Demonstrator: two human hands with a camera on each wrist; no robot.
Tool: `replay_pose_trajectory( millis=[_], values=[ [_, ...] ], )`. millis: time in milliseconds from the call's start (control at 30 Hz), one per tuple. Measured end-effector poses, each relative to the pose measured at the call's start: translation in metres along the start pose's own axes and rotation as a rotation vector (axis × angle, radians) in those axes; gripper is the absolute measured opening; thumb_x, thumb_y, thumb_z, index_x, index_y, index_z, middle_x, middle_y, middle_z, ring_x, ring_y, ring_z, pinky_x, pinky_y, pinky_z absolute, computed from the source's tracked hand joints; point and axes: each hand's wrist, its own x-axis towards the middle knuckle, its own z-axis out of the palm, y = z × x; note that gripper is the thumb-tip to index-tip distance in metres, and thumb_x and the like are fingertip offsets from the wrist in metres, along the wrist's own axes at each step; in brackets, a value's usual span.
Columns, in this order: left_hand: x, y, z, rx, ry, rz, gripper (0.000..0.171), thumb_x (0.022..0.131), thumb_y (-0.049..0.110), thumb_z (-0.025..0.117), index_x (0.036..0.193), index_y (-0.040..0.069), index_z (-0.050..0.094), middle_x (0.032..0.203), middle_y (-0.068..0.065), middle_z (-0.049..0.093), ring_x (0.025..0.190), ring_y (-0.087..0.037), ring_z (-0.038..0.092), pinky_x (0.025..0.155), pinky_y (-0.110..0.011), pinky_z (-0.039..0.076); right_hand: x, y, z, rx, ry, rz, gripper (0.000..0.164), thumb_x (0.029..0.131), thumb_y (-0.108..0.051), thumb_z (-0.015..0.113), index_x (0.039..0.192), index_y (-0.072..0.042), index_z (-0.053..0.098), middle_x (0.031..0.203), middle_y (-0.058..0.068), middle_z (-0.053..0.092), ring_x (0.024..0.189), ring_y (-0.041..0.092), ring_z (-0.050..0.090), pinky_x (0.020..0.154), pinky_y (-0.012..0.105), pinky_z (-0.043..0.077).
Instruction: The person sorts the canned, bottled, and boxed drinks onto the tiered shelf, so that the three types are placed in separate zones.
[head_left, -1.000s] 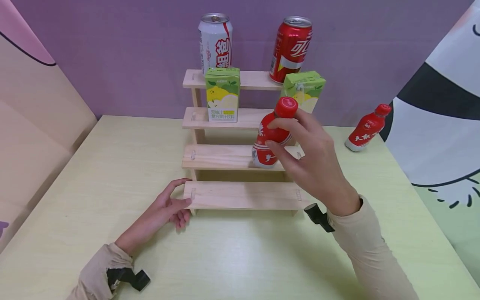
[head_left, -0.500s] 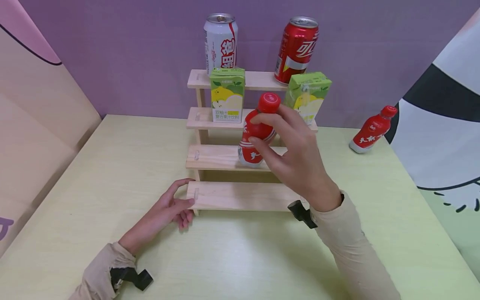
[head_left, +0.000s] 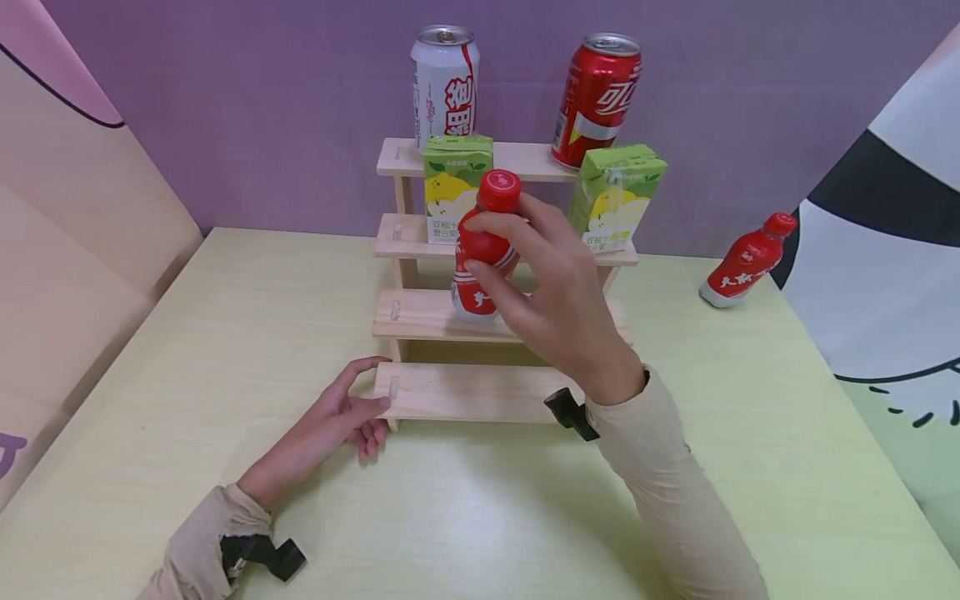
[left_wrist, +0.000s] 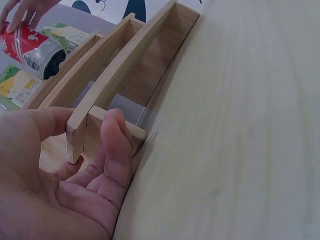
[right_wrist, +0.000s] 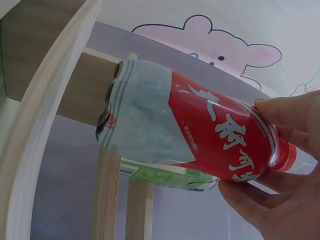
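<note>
My right hand grips a small red-capped cola bottle by its upper part, thumb on one side and fingers on the other. The bottle is nearly upright in front of the third step up from the front's neighbour, over the second-lowest step of a wooden tiered rack; whether its base touches is unclear in the head view. In the right wrist view the bottle's base appears apart from the wood. My left hand pinches the left end of the lowest step, its thumb on top, as the left wrist view also shows.
Two juice cartons, one on the left and one tilted on the right, stand on the step above. A white can and a red can are on top. Another red bottle stands at the table's right.
My right hand has carried the bottle leftward and slightly up, from the rack's right side to in front of the left carton. My left hand keeps its hold on the rack.
</note>
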Motion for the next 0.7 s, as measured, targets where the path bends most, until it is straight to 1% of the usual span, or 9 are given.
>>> replay_pose_trajectory(
  millis=[267, 367, 500, 600, 700],
  values=[
    [0.001, 0.0, 0.0, 0.008, -0.014, 0.015, 0.061, 0.103, 0.028, 0.057, 0.151, 0.023, 0.021, 0.077, -0.015, 0.063, 0.064, -0.021, 0.059, 0.061, -0.033, 0.055, 0.006, 0.003, 0.01, -0.01, 0.022, -0.024, 0.035, 0.088, -0.01, 0.076, 0.121, -0.005, 0.066, 0.13, 0.015, 0.058, 0.122, 0.021, 0.052, 0.088, 0.038, 0.056],
    [0.001, -0.001, 0.001, 0.011, -0.023, 0.023, 0.061, 0.103, 0.027, 0.057, 0.152, 0.021, 0.021, 0.077, -0.016, 0.063, 0.064, -0.021, 0.059, 0.06, -0.033, 0.055, 0.005, 0.007, 0.015, -0.017, 0.045, -0.039, 0.035, 0.088, -0.01, 0.076, 0.121, -0.005, 0.067, 0.13, 0.016, 0.058, 0.121, 0.023, 0.052, 0.089, 0.038, 0.056],
    [0.002, -0.001, 0.001, 0.018, -0.021, 0.028, 0.059, 0.103, 0.026, 0.056, 0.151, 0.022, 0.021, 0.077, -0.017, 0.063, 0.063, -0.021, 0.06, 0.06, -0.034, 0.056, 0.004, 0.01, 0.023, -0.029, 0.086, -0.079, 0.034, 0.089, -0.01, 0.075, 0.121, -0.005, 0.067, 0.131, 0.018, 0.057, 0.12, 0.025, 0.053, 0.091, 0.038, 0.055],
    [0.001, 0.0, 0.001, 0.033, -0.011, 0.027, 0.059, 0.103, 0.026, 0.056, 0.151, 0.022, 0.022, 0.077, -0.018, 0.063, 0.063, -0.022, 0.06, 0.06, -0.035, 0.056, 0.004, 0.013, 0.03, -0.017, 0.098, -0.092, 0.034, 0.089, -0.009, 0.075, 0.122, -0.005, 0.067, 0.132, 0.019, 0.056, 0.12, 0.025, 0.054, 0.092, 0.037, 0.055],
    [0.0, 0.001, 0.0, 0.046, -0.004, 0.025, 0.06, 0.103, 0.027, 0.057, 0.151, 0.021, 0.022, 0.077, -0.018, 0.063, 0.063, -0.023, 0.06, 0.059, -0.035, 0.056, 0.004, 0.014, 0.037, 0.01, 0.095, -0.082, 0.035, 0.088, -0.008, 0.076, 0.122, -0.005, 0.067, 0.132, 0.019, 0.056, 0.121, 0.025, 0.053, 0.093, 0.036, 0.054]
  ],
)
